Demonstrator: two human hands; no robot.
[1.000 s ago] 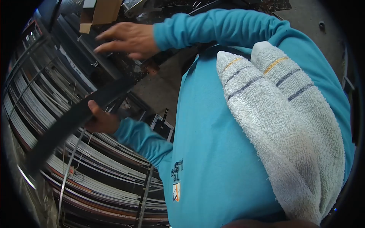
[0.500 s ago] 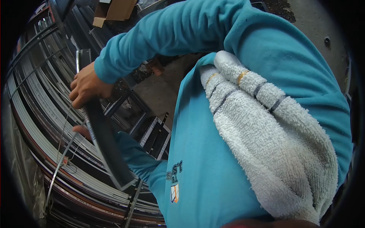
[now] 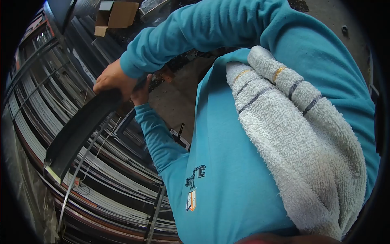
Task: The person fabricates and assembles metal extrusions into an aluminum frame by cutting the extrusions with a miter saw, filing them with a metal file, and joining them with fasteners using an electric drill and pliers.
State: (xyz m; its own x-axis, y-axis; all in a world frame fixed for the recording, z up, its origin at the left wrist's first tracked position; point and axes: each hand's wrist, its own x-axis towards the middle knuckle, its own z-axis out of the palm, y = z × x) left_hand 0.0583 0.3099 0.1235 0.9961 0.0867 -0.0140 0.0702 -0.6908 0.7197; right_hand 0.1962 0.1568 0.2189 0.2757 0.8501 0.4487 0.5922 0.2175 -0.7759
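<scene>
A long dark strip in the right hand

A white towel (image 3: pixel 292 150) hangs over the blue shirt (image 3: pixel 221 162). The right hand (image 3: pixel 113 81) holds the dark strip (image 3: pixel 83 126), fingers wrapped around it. The left hand (image 3: pixel 140 92) is just beside the right, thumb up; its grip is partly hidden, so I cannot tell how tight. The strip's long side slants from the hands to the picture's lower left, its pale-edged end pointing there, in front of the long bars (image 3: pixel 109 205). Farther off is an open brown box (image 3: pixel 124 15).
</scene>
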